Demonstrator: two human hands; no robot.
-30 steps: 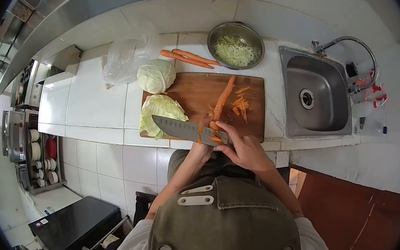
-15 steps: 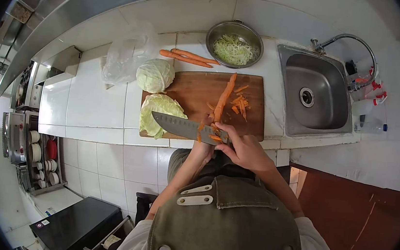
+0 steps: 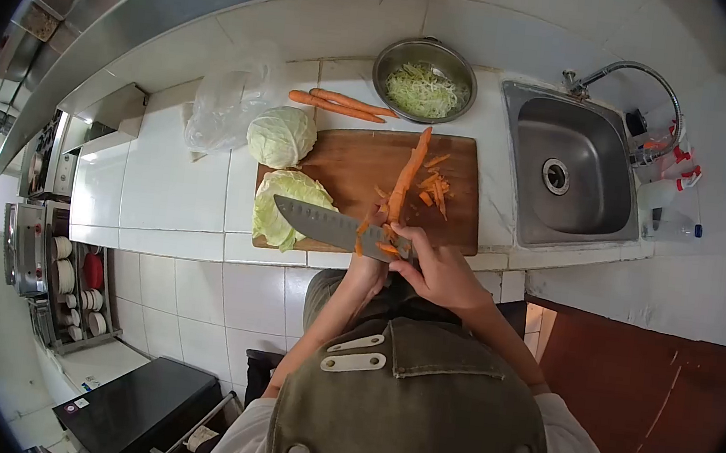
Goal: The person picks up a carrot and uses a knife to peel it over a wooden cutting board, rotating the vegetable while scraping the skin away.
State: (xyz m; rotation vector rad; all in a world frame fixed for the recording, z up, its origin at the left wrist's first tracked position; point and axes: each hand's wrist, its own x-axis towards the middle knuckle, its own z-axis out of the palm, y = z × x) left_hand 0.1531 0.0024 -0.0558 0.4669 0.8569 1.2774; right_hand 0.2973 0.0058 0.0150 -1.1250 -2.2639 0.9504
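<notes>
A long peeled carrot [image 3: 406, 178] points away from me over the wooden cutting board [image 3: 349, 150]. My left hand [image 3: 366, 273] is closed round its near end, partly hidden behind the blade. My right hand [image 3: 440, 272] grips a wide kitchen knife [image 3: 321, 223], whose blade crosses the carrot's near end and points left. Bits of orange peel cling to the blade and lie by my fingers. A small pile of carrot peelings [image 3: 438, 190] rests on the board's right side. At the board's left sit a piece of cut cabbage [image 3: 291, 204] and a rounder cabbage [image 3: 281, 137].
Behind the board lie several carrots [image 3: 345, 105] and a metal bowl [image 3: 384, 62] of shredded pale green vegetable. A clear plastic bag [image 3: 227, 106] is at the back left. To the right is a steel sink [image 3: 528, 217] with a curved faucet [image 3: 665, 86] and spray bottles [image 3: 673, 184].
The knife tip has risen slightly and shifted a little left. The carrot's far end has moved slightly away from me. Both hands keep their hold.
</notes>
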